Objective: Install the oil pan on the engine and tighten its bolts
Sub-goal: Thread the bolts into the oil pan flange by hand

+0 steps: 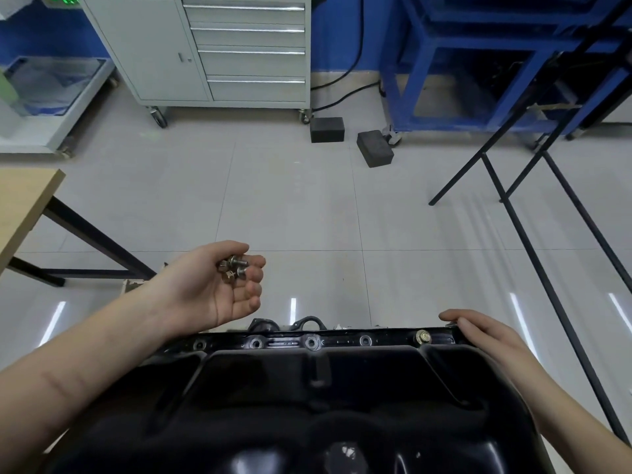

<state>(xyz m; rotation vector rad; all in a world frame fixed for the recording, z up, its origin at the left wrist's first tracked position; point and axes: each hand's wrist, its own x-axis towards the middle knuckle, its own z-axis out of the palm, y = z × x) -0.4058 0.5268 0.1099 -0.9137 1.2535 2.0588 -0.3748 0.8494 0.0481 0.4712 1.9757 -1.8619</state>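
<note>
The left hand (pixel 219 285) is cupping several loose bolts (pixel 233 268) in its curled palm. The right hand (pixel 485 333) is resting flat, fingers together, on the far right corner of the black oil pan (pixel 307 405), beside one seated bolt (pixel 423 336).

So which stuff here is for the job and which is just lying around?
For the job:
- black oil pan
- loose bolts cupped in the left hand
- one bolt already in the far flange
- right hand, resting on the pan's corner

Just lying about:
- two black blocks
- grey drawer cabinet
- wooden table

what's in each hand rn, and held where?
Left hand: loose bolts cupped in the palm against curled fingers. Right hand: holds nothing, rests flat on the far right corner of the oil pan rim.
</note>
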